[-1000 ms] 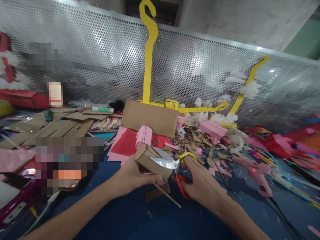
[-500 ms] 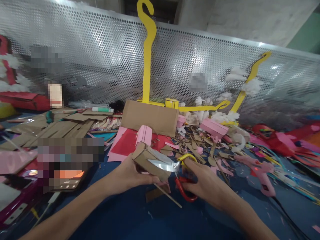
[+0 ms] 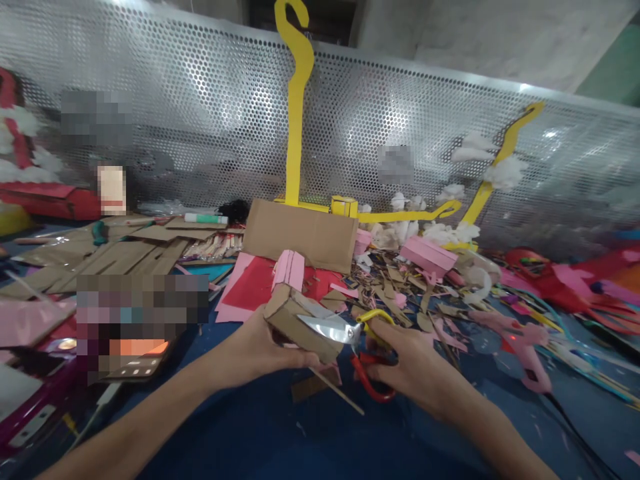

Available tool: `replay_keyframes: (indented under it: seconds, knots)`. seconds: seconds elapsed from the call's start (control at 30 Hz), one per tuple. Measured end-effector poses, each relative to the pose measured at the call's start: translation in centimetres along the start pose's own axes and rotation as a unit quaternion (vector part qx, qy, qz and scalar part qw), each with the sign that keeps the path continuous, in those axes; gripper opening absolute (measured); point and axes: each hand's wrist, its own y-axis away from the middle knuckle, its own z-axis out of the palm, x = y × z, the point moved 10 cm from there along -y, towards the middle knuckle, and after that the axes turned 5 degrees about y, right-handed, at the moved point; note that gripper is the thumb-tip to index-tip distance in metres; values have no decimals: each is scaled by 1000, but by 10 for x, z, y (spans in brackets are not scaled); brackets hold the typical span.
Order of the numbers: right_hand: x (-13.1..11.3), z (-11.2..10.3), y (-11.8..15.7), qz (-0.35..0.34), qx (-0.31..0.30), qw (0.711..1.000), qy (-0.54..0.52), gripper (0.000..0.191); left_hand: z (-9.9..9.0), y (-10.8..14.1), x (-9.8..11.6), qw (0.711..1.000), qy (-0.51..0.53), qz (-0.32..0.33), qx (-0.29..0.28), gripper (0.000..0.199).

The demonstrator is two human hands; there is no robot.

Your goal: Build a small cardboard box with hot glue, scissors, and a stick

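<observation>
My left hand (image 3: 267, 353) is closed around a small brown cardboard box piece (image 3: 295, 327), with a folded pink part (image 3: 289, 272) at its far end. My right hand (image 3: 395, 350) grips scissors (image 3: 330, 330) with one yellow and one red handle loop, fingers through the loops. The silver blades point left and lie against the top of the cardboard; whether the lower blade is inside it, I cannot tell. Beneath the box piece, a thin stick (image 3: 337, 390) and a cardboard scrap (image 3: 307, 388) show on the blue table.
Red paper (image 3: 255, 283) and an upright cardboard sheet (image 3: 300, 237) lie beyond my hands. Cut scraps (image 3: 400, 287) spread to the right, near a pink glue gun (image 3: 523, 347) with a black cord. A tall yellow hooked shape (image 3: 297, 120) stands before a perforated metal panel (image 3: 210, 100).
The scissors and my right hand have shifted very slightly to the right. My left hand and the cardboard piece have stayed almost still.
</observation>
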Motion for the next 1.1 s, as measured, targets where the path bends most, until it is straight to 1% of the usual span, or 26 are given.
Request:
replay_keyframes:
  seconds: [0.17, 0.23, 0.5, 0.7, 0.83, 0.97, 1.1]
  knots:
    - [0, -4, 1, -11, 23, 1000, 7, 24, 1, -1, 3, 1000, 13, 9, -1, 54]
    - [-1, -5, 2, -19, 29, 999, 7, 25, 2, -1, 3, 1000, 18, 10, -11, 53]
    - [3, 0, -1, -7, 13, 1000, -1, 27, 6, 0, 3, 998, 25, 14, -47, 50]
    - [4, -2, 1, -6, 20, 1000, -10, 27, 5, -2, 4, 998, 36, 18, -43, 53]
    - [6, -2, 1, -5, 18, 1000, -13, 28, 4, -3, -1, 997, 53, 17, -46, 58]
    - [11, 2, 0, 11, 0, 1000, -23, 28, 6, -3, -6, 996, 75, 4, -56, 56]
    - [15, 7, -2, 27, -15, 999, -29, 28, 4, -2, -6, 995, 84, 0, -46, 56]
